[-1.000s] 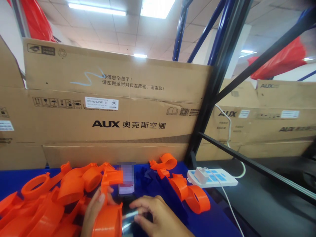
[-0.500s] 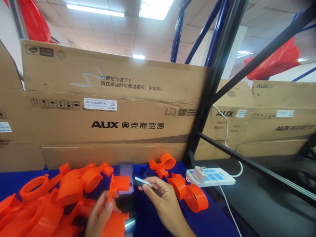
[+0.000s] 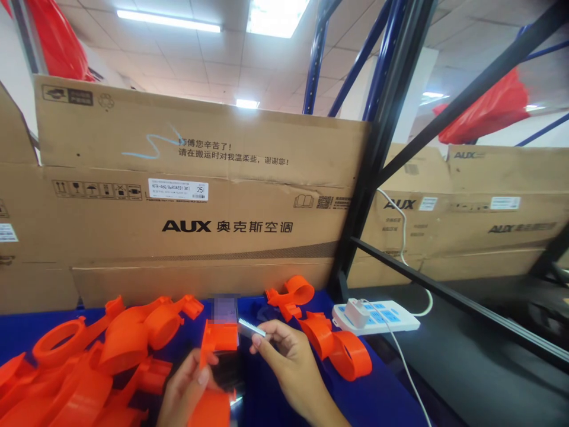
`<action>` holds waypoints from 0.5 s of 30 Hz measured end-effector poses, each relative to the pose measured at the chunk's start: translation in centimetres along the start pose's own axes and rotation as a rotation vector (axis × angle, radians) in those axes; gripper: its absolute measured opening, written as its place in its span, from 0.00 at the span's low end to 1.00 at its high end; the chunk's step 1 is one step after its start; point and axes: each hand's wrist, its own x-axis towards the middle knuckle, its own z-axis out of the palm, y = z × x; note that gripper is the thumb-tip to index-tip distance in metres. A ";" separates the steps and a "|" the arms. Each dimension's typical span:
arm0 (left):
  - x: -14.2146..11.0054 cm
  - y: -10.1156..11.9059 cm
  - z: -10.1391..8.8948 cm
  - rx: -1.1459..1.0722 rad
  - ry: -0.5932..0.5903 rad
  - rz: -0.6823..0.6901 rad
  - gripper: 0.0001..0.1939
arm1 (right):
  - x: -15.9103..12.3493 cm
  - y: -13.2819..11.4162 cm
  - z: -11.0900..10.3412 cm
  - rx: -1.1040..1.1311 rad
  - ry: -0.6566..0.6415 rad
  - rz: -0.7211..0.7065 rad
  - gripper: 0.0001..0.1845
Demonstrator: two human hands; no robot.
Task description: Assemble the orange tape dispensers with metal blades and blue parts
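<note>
My left hand [image 3: 186, 385] is closed round an orange plastic part [image 3: 222, 337], its flat upper end raised above the fingers. A wider orange section shows below that hand; whether it belongs to the same part I cannot tell. Between thumb and fingers, my right hand [image 3: 297, 370] pinches a small toothed metal blade [image 3: 251, 328]. The blade's left end is close beside the held part; contact between them is unclear. Behind the part is a partly blurred, flat, pale object [image 3: 226, 309]. Many similar orange ring-shaped parts [image 3: 124, 344] lie heaped to the left.
More orange parts [image 3: 351, 356] lie right of my right hand on the blue surface [image 3: 262, 391]. A white power strip [image 3: 377, 314] with a plugged-in charger and cable sits farther right. Cardboard [image 3: 222, 249] stands behind, beside a black rack post [image 3: 367, 201].
My left hand has brought the orange part slightly right and down, closer to the blade. My right hand keeps its pinch, and the blade tilts a little more. The camera view has shifted slightly.
</note>
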 end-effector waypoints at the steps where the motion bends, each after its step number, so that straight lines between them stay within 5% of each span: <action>1: 0.2 -0.4 -0.2 0.006 0.006 -0.002 0.24 | 0.0 0.0 0.0 -0.002 0.000 -0.004 0.20; 15: 2.0 -1.3 -1.8 0.042 -0.157 -0.062 0.26 | 0.2 -1.2 -1.3 -0.185 -0.097 -0.076 0.15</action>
